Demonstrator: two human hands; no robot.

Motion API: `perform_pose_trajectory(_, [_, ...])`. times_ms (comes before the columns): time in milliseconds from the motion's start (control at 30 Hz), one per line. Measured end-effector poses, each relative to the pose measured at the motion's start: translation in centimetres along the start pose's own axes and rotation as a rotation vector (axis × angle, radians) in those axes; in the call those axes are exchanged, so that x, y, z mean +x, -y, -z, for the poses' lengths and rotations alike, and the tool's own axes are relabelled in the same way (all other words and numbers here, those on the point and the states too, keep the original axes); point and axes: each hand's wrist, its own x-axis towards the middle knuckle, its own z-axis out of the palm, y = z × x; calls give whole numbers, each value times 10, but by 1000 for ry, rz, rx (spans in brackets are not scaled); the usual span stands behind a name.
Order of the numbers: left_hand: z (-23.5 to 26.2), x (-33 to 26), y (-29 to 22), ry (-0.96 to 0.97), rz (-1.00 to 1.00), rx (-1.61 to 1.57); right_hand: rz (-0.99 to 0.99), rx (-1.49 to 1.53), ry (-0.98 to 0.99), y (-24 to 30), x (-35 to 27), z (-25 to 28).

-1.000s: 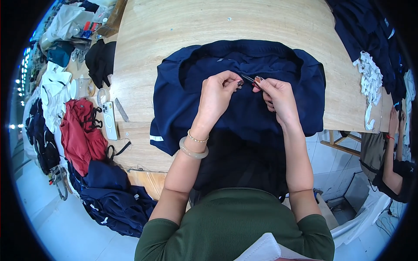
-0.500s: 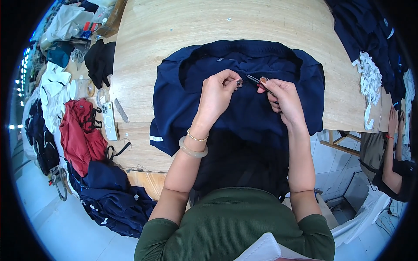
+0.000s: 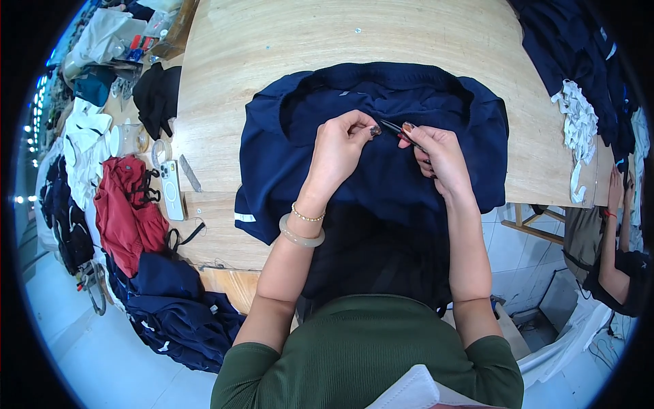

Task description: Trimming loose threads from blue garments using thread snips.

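Observation:
A navy garment (image 3: 381,174) with a wide elastic waistband (image 3: 388,68) lies in front of me, its waist opening toward the far side. Above it, my left hand (image 3: 343,142) is closed in a pinch; what the fingertips hold is too small to make out. My right hand (image 3: 439,151) is wrapped round small black thread snips (image 3: 392,127). Their pointed tips face left, very near the left fingertips. Most of the snips' handle is hidden in my palm.
On the left of the wooden table (image 3: 225,61) lie a phone (image 3: 172,189), a tape roll (image 3: 161,151), red clothing (image 3: 128,211) and a black cloth (image 3: 157,99). White fabric strips (image 3: 578,123) and a navy pile (image 3: 565,48) sit at right, where another person's arm (image 3: 612,252) shows.
My right hand has shifted slightly left, bringing the snips' tips closer to my left fingertips. My left hand and the garment have hardly moved.

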Motion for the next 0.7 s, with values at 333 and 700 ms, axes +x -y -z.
perform_pose_trajectory(333, [0, 2, 7, 21, -47, -34, -3, -45, -3, 2, -1, 1])
perform_pose_trajectory(700, [3, 0, 6, 49, -30, 3, 0, -18, -19, 1, 0, -4])
